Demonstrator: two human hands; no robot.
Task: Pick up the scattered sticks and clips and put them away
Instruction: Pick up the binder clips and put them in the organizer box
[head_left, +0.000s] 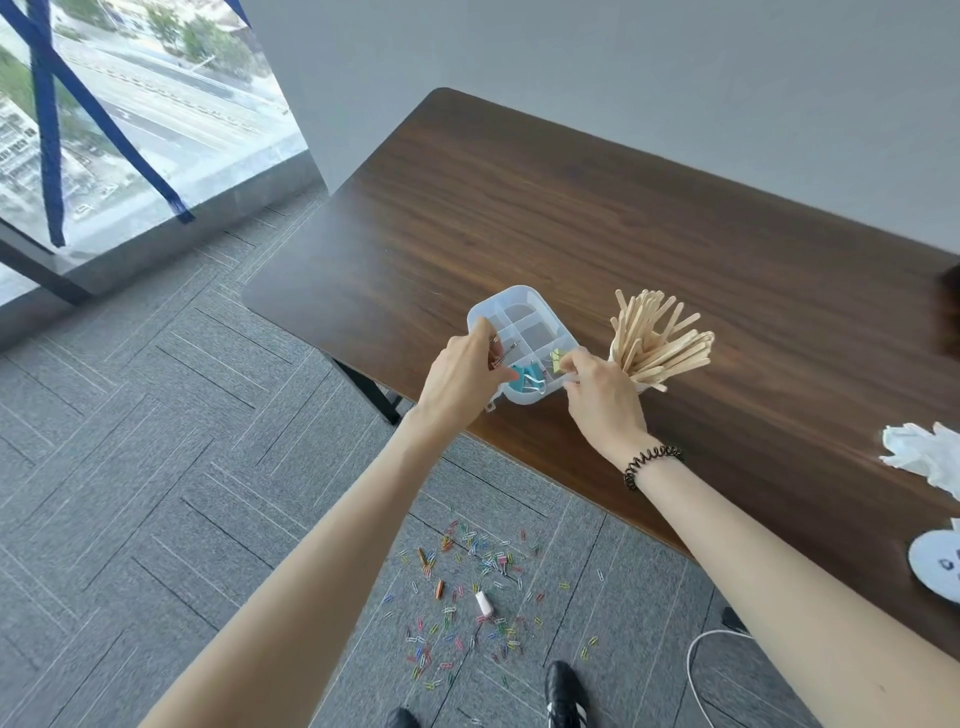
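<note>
Our dark brown wooden bench (571, 218) runs out of view at the right, where a crumpled white sheet (924, 457) and a white round disc (935, 566) are cut off. Coloured paper clips (470, 548) lie scattered on the grey carpet floor (156, 467) below. A clear plastic compartment box (511, 293) sits at the bench's near edge. Pale wooden sticks (660, 343) fan out just beside it, their holder hidden behind our right hand (602, 400). Over the box's left side, our left hand (462, 379) has its grip clenched round a few metal clips (496, 356). The right grip curls at a small yellow clip (557, 358); we cannot tell whether it pinches it.
</note>
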